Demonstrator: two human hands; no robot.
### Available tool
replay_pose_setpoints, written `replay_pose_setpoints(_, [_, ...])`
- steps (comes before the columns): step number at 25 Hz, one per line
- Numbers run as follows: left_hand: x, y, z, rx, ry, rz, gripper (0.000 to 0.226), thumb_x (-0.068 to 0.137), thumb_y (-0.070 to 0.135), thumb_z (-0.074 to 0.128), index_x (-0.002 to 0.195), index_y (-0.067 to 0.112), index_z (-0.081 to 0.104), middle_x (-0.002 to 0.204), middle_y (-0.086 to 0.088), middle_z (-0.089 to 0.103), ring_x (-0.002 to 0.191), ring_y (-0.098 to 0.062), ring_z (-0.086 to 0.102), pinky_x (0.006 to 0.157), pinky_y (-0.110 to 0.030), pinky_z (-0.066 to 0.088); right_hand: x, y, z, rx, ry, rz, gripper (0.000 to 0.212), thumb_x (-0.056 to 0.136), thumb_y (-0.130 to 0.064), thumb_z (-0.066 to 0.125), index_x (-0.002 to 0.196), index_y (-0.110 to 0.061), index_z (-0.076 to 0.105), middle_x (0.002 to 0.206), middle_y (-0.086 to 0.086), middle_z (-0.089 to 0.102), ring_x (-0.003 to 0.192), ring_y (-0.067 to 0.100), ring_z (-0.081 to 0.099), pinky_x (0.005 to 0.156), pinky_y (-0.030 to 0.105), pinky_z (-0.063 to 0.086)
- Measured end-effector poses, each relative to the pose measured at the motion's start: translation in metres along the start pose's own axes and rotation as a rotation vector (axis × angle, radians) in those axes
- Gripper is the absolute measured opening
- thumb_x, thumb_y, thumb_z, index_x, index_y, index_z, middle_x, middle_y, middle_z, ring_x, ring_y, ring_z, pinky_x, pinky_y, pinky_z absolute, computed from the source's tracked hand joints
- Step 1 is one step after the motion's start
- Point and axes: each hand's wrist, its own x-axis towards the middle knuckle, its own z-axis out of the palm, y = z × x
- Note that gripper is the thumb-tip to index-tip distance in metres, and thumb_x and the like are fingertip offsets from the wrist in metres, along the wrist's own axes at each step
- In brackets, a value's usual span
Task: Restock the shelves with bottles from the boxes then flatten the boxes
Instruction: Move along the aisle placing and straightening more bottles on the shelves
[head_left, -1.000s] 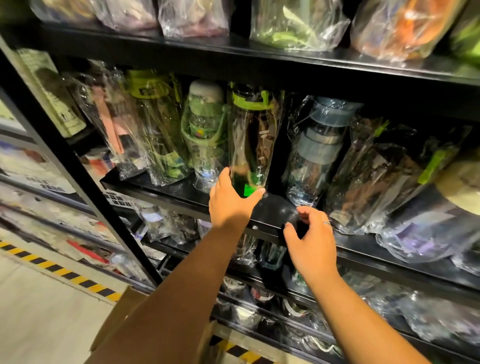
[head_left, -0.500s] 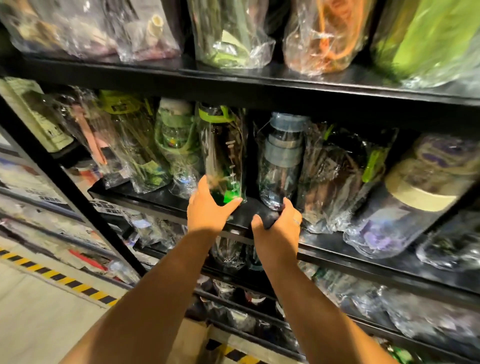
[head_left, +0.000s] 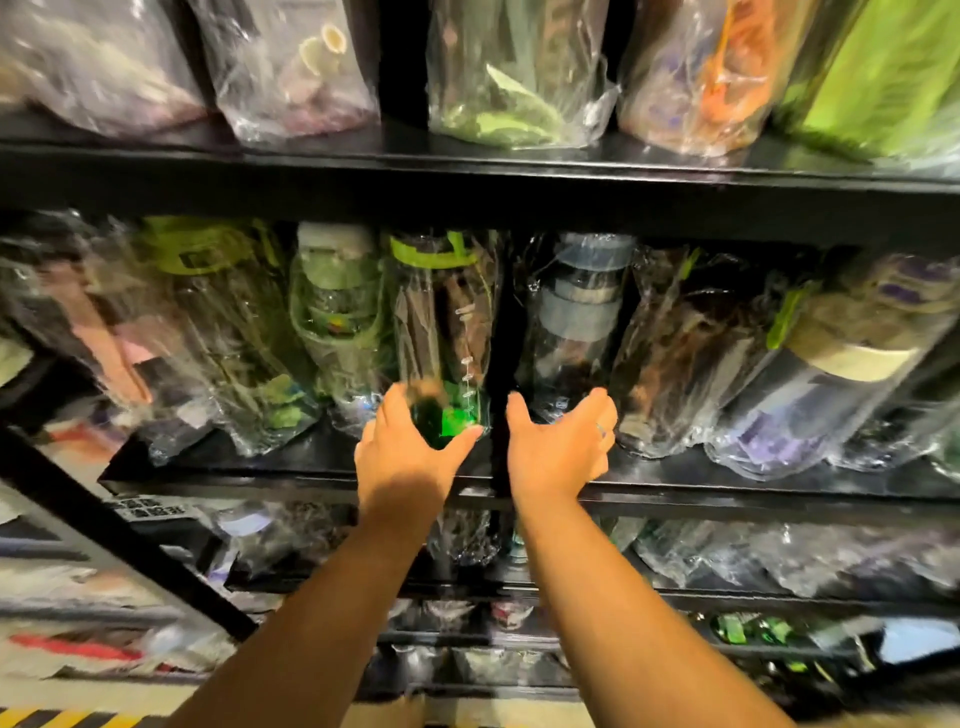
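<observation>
One green bottle (head_left: 447, 332) stands upright at the front of the shelf (head_left: 270, 480), left hand (head_left: 410, 460) grasping its base, right hand (head_left: 556, 452) released just beside.

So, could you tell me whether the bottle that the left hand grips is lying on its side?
No, the green-tinted bottle stands upright on the shelf, with the left hand curled round its base.

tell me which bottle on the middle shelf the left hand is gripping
The dark bottle with the lime-green lid band and green base, just left of the black upright; the left hand wraps its bottom.
</observation>
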Motion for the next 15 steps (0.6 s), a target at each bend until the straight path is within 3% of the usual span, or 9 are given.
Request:
replay_pose_setpoints(3, [-0.005, -0.001, 0.0, 0.036, 0.065, 0.036, 0.096, 0.072, 0.068, 0.074, 0.143, 0.012, 0.041, 0.134, -0.008, 0.059, 0.126, -0.031, 0.053, 0.104, -0.044, 0.042, 0.006, -0.01, 0.01, -0.113, 0.049, 0.107, 0.088, 0.077, -0.049, 0.074, 0.143, -0.007, 0.032, 0.149, 0.01, 0.034, 0.133, 0.035, 0.036, 0.107, 0.051, 0.031])
replay_pose_setpoints(11, [-0.002, -0.002, 0.002, 0.046, 0.031, 0.05, 0.099, 0.073, 0.073, 0.067, 0.145, 0.011, 0.037, 0.14, -0.01, 0.055, 0.13, -0.033, 0.048, 0.105, -0.047, 0.039, 0.01, -0.018, 0.02, -0.237, 0.132, 0.189, 0.08, 0.074, -0.049, 0.073, 0.134, -0.01, 0.038, 0.143, 0.007, 0.035, 0.126, 0.034, 0.039, 0.103, 0.047, 0.03])
replay_pose_setpoints(15, [-0.002, -0.003, 0.002, 0.046, 0.029, 0.041, 0.099, 0.073, 0.074, 0.066, 0.146, 0.013, 0.037, 0.141, -0.008, 0.054, 0.131, -0.032, 0.046, 0.106, -0.047, 0.037, 0.011, -0.015, 0.024, -0.168, 0.162, 0.202, 0.063, 0.074, -0.039, 0.072, 0.12, -0.012, 0.039, 0.133, 0.008, 0.052, 0.13, 0.03, 0.035, 0.104, 0.047, 0.029])
